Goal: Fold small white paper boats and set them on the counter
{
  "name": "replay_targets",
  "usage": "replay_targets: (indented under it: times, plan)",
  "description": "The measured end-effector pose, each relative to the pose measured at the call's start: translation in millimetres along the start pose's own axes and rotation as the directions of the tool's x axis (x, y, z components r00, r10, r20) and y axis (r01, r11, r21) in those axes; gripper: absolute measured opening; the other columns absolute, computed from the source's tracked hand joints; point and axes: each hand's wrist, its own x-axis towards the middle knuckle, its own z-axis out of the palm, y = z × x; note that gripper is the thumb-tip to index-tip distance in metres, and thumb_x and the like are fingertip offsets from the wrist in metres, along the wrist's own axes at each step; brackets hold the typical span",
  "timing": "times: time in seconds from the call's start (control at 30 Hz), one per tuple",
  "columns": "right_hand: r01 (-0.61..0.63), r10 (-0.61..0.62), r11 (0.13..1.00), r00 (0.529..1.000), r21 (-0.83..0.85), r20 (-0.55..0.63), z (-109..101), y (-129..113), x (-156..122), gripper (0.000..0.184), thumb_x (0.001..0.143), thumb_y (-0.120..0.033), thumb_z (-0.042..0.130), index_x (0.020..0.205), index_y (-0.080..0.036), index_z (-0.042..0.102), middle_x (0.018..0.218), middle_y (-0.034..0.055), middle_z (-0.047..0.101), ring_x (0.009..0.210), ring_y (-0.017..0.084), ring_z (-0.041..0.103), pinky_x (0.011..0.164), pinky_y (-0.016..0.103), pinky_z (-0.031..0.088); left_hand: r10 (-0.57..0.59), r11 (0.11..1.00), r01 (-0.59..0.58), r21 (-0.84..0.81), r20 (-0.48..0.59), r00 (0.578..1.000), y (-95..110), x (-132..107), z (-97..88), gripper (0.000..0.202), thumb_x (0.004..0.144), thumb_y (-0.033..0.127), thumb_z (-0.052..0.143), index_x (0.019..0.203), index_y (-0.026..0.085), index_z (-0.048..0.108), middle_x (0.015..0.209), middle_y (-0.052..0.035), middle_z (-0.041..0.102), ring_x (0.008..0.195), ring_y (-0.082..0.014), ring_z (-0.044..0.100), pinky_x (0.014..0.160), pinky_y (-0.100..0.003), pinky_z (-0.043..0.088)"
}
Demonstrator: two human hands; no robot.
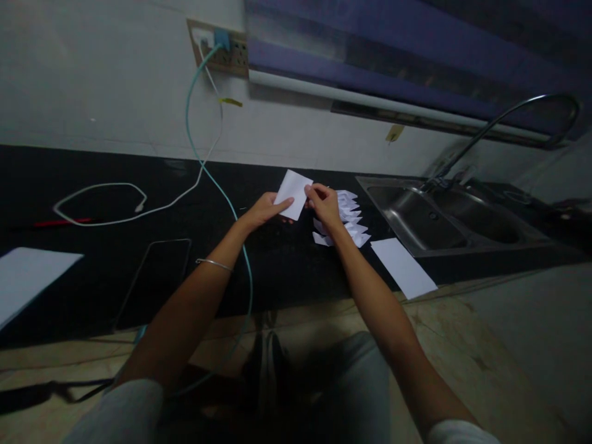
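Both my hands hold a small white paper sheet (293, 192) just above the black countertop (287, 265). My left hand (267, 208) supports its lower left side with fingers closed on it. My right hand (324, 203) pinches its right edge. Just right of my right hand lie several folded white paper pieces (351, 221) in a row on the counter. A silver bangle sits on my left wrist.
A flat white sheet (403, 267) lies by the counter's front edge, next to a steel sink (444, 216) with a curved tap. A dark phone (155, 277), white cable (106, 203) and teal cable (217, 185) from a wall socket lie left. More white paper (28, 277) sits far left.
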Motion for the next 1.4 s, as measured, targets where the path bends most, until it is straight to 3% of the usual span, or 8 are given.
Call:
replay_targets:
  times: [0.2, 0.53, 1.0, 1.2, 1.4]
  plan:
    - [0.021, -0.021, 1.000, 1.000, -0.004, 0.003, -1, 0, 0, 0.038, 0.078, -0.058, 0.059, 0.071, -0.020, 0.060, 0.063, -0.0002, 0.053, 0.058, 0.012, 0.047, 0.055, 0.026, 0.040, -0.004, 1.000, 0.004, -0.008, -0.052, 0.999, 2, 1, 0.3, 0.041, 0.075, 0.050, 0.067, 0.090, 0.011, 0.070, 0.078, -0.0116, 0.070, 0.066, -0.0178, 0.064, 0.055, -0.026, 0.049]
    - [0.058, -0.057, 0.998, 0.997, -0.011, 0.054, -3, 5, 1, 0.037, 0.077, -0.057, 0.060, 0.071, -0.020, 0.063, 0.063, -0.0007, 0.055, 0.057, 0.012, 0.049, 0.056, 0.026, 0.041, 0.105, 0.994, -0.102, 0.030, -0.167, 0.980, -10, 11, -3.4, 0.040, 0.075, 0.042, 0.069, 0.100, 0.011, 0.069, 0.084, -0.0104, 0.072, 0.075, -0.0184, 0.066, 0.062, -0.026, 0.051]
    - [0.125, -0.121, 0.991, 0.990, -0.051, 0.073, -2, 8, 2, 0.039, 0.084, -0.055, 0.052, 0.069, -0.020, 0.058, 0.063, -0.0011, 0.049, 0.060, 0.012, 0.046, 0.057, 0.025, 0.040, 0.161, 0.983, -0.140, 0.116, -0.200, 0.967, -10, 10, 1.2, 0.041, 0.074, 0.041, 0.070, 0.100, 0.009, 0.068, 0.091, -0.0128, 0.073, 0.080, -0.0204, 0.067, 0.066, -0.028, 0.053]
    - [0.080, -0.080, 0.997, 0.992, -0.003, 0.099, 1, 5, -2, 0.031, 0.078, -0.051, 0.063, 0.078, -0.020, 0.066, 0.073, 0.0015, 0.059, 0.070, 0.015, 0.052, 0.059, 0.027, 0.042, 0.198, 0.976, -0.175, 0.126, -0.200, 0.960, -10, 10, 2.1, 0.045, 0.074, 0.044, 0.069, 0.102, 0.009, 0.067, 0.093, -0.0129, 0.072, 0.079, -0.0203, 0.067, 0.066, -0.027, 0.053]
    - [0.049, -0.048, 0.999, 0.989, -0.002, 0.141, -1, 0, -3, 0.030, 0.073, -0.049, 0.069, 0.073, -0.018, 0.068, 0.068, 0.0024, 0.060, 0.073, 0.018, 0.055, 0.059, 0.028, 0.043, 0.202, 0.975, -0.185, 0.120, -0.144, 0.969, -9, 8, -4.7, 0.048, 0.073, 0.046, 0.069, 0.103, 0.009, 0.068, 0.092, -0.0119, 0.073, 0.077, -0.0191, 0.067, 0.065, -0.026, 0.053]
